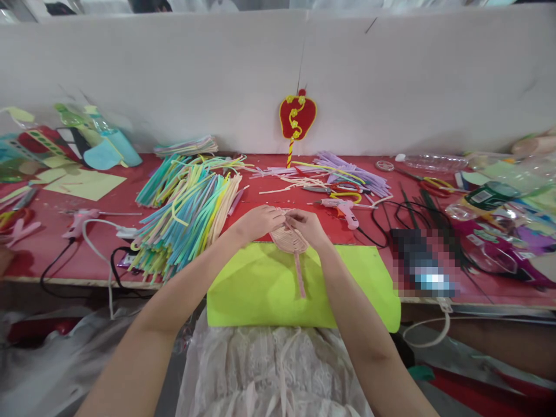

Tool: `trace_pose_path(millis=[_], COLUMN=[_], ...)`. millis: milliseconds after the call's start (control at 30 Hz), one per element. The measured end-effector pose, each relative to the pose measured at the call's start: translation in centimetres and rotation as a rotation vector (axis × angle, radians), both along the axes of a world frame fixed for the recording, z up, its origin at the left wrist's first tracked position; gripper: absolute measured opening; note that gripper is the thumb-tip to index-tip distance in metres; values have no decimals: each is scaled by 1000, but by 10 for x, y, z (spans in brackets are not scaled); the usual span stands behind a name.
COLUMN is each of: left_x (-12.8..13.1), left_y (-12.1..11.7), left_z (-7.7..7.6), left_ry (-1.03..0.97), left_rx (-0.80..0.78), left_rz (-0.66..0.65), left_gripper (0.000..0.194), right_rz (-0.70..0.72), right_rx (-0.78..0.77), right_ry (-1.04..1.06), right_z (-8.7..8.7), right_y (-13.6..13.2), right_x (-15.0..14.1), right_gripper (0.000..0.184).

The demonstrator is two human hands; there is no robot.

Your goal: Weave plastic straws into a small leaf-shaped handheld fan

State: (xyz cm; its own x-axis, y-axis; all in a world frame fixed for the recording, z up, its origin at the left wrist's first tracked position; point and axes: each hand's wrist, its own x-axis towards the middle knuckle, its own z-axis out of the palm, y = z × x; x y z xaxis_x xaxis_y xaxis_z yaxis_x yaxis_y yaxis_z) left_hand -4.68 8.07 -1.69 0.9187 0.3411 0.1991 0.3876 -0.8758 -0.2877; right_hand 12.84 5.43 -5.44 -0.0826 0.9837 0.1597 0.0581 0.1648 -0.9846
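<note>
A small peach fan made of coiled pipe cleaners [290, 240] is between my hands, its pinkish stick handle pointing down toward me. My left hand [264, 221] has its fingers closed on the fan's upper left edge. At the upper right edge, my right hand [307, 226] pinches the fan with thumb and fingers, and the fingers cover part of the rim. Below the fan lies a bright yellow-green sheet [256, 289], hanging over the table's front edge.
Bundled pastel pipe cleaners [186, 214] are heaped at left, purple ones [356, 174] behind. Pink glue guns [345, 211] lie with cords trailing. Scissors [334, 188] sit nearby. A red and yellow fan [297, 117] stands against the white partition [195, 75]. Plastic bottles [436, 162] lie at right.
</note>
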Motion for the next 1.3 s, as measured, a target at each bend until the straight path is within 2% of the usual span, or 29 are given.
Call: trace_pose_path(millis=[200,433,767,1300], left_x=[-2,-3,-2,-4], left_y=[0,0,-3,-3], left_z=[2,-3,-1,-7], left_ry=[-19,-39,-42,-86], left_rx=[-70,-71,-114,-103], left_rz=[-4,9,29,46], left_gripper=[19,18,20,20], right_rz=[69,56,54,44], right_rx=[-7,-14,-8,8], right_ry=[-24,-29,-56,-66], right_z=[0,3,2,-1], right_y=[0,-1,-1,0], right_x=[3,1,2,2], right_gripper=[20,21,15,19])
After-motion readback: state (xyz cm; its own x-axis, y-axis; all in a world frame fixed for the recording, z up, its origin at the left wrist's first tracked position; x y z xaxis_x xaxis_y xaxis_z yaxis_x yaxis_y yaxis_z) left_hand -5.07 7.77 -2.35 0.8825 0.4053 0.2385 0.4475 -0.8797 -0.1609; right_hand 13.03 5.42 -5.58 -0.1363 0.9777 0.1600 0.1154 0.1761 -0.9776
